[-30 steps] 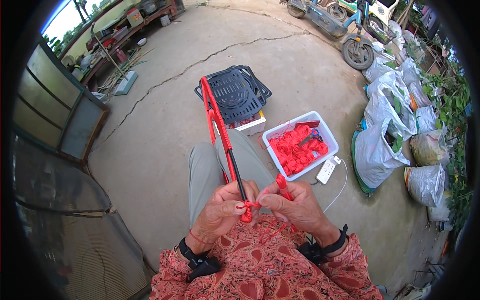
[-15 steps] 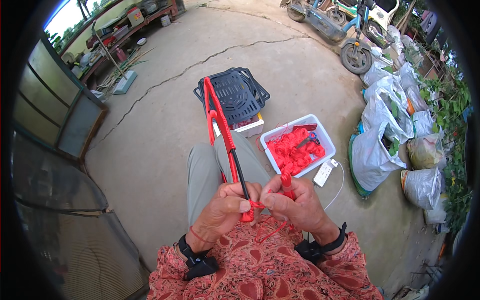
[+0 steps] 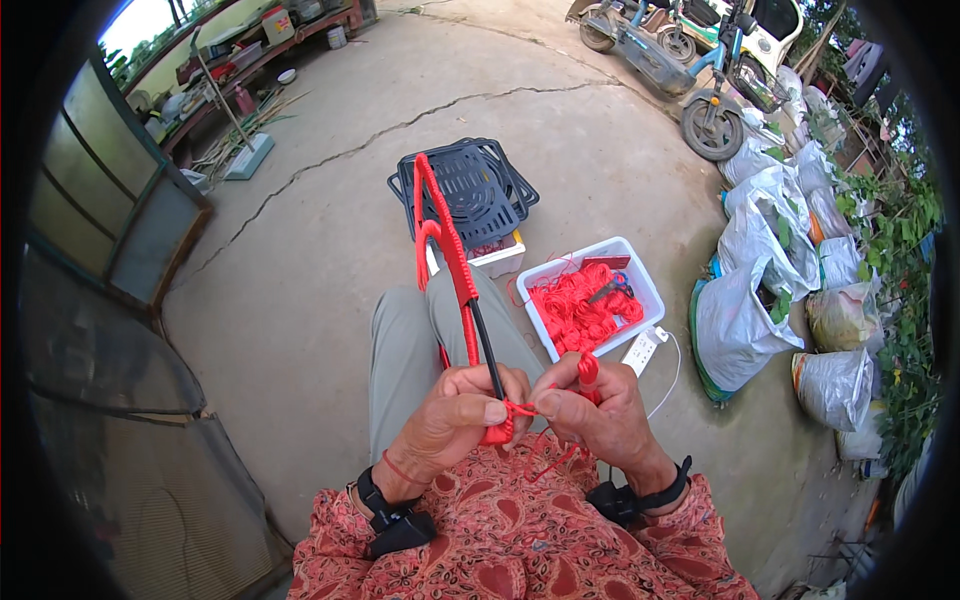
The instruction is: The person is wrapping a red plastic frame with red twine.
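The left hand (image 3: 455, 420) is closed around the lower end of a rod (image 3: 487, 350), with the thumb pressed across a wrapped red patch just below the bare black stretch. The rod rises from that fist toward the far side, over the person's lap, its upper part bound in red cord and bent into a loop. The right hand (image 3: 600, 415) sits just beside the left, its fingers pinched shut on a red spool (image 3: 588, 370) that sticks up between thumb and forefinger. A short run of red cord (image 3: 525, 408) stretches between the two hands, touching both. On the floor beyond the knees stands a white tub (image 3: 640, 280) of red cord bundles, next to a black crate (image 3: 465, 190) resting on a white box. Filled sacks (image 3: 740, 320) lie at the floor's right edge.
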`<state>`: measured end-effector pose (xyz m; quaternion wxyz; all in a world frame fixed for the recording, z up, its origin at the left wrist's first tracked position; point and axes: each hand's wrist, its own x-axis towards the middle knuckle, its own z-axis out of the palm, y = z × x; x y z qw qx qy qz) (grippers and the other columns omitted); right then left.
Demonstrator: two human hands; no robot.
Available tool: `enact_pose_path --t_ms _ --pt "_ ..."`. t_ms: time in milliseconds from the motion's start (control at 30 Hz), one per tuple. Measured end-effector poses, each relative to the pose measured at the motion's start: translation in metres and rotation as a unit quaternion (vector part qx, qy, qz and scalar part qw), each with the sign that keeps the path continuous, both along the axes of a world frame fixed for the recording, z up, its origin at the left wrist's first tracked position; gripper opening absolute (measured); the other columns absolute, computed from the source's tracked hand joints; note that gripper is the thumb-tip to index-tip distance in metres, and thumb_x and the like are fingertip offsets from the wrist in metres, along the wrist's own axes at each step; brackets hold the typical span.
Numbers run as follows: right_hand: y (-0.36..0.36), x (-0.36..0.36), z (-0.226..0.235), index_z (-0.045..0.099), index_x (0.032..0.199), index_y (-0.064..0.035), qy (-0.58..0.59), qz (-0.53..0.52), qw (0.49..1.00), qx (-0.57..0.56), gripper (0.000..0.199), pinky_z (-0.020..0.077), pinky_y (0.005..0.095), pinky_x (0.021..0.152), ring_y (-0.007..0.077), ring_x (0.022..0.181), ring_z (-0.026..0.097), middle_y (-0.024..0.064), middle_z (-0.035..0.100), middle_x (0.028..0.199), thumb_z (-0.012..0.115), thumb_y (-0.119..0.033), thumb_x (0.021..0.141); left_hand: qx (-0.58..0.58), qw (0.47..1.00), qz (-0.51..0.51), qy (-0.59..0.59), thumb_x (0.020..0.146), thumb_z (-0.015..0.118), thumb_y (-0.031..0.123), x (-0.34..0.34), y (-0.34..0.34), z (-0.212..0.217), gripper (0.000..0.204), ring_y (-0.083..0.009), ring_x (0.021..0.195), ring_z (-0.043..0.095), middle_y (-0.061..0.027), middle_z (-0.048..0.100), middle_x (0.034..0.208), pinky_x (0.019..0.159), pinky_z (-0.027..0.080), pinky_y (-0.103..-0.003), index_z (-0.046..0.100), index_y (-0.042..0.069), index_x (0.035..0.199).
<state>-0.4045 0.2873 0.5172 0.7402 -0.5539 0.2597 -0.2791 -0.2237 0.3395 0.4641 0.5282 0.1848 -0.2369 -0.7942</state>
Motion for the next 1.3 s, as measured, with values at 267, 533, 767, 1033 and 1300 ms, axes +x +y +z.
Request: enact_pose_path --t_ms 267,533,767,1033,1300 --pt "-0.001 0.002 -0.002 0.059 0.092 0.0023 -0.013 0.007 0.999 0.032 0.015 0.0491 0.0237 0.061 0.0123 0.071 0.062 0.0078 0.063 0.078 0.059 -0.013 0.091 -0.009 1.000 0.002 -0.005 0.077 0.064 0.020 0.001 0.000 -0.003 0.023 -0.0169 0.077 0.056 -0.0084 0.055 0.085 0.070 0.046 -0.028 0.058 0.000 0.085" --pt "-0.001 -0.019 -0.003 0.064 0.091 0.0011 0.135 0.008 0.991 -0.001 0.017 0.0443 0.0226 0.056 0.0097 0.062 0.055 0.0028 0.063 0.076 0.064 -0.016 0.088 -0.063 0.996 0.002 0.057 0.080 0.062 0.022 0.002 -0.003 -0.014 0.027 -0.0203 0.076 0.059 -0.0124 0.057 0.085 0.068 0.048 -0.031 0.058 -0.003 0.088" --pt "-0.008 -0.026 0.009 0.064 0.089 -0.0005 0.177 0.081 0.974 -0.115 0.016 0.0426 0.0243 0.052 0.0090 0.058 0.055 0.0048 0.060 0.067 0.067 -0.015 0.085 0.005 0.999 -0.028 0.031 0.088 0.055 0.026 0.005 -0.001 -0.008 0.030 -0.0254 0.060 0.059 -0.0189 0.059 0.073 0.056 0.049 -0.034 0.057 -0.004 0.086" --pt "-0.005 -0.029 -0.002 0.063 0.086 -0.0001 0.104 0.084 0.989 -0.065 0.018 0.0428 0.0237 0.049 0.0093 0.055 0.055 0.0040 0.062 0.068 0.066 -0.018 0.086 -0.024 0.998 -0.030 0.055 0.089 0.057 0.025 0.005 -0.006 -0.017 0.032 -0.0206 0.059 0.061 -0.0174 0.062 0.075 0.055 0.052 -0.030 0.057 -0.006 0.093" --pt "-0.017 -0.031 0.012 0.064 0.088 0.0002 0.159 0.058 0.980 -0.106 0.023 0.0422 0.0229 0.049 0.0069 0.056 0.054 0.0008 0.060 0.067 0.064 -0.023 0.088 -0.001 1.000 0.000 0.020 0.090 0.054 0.031 0.009 0.001 -0.007 0.038 -0.0269 0.066 0.063 -0.0189 0.062 0.077 0.061 0.051 -0.033 0.057 -0.006 0.094"
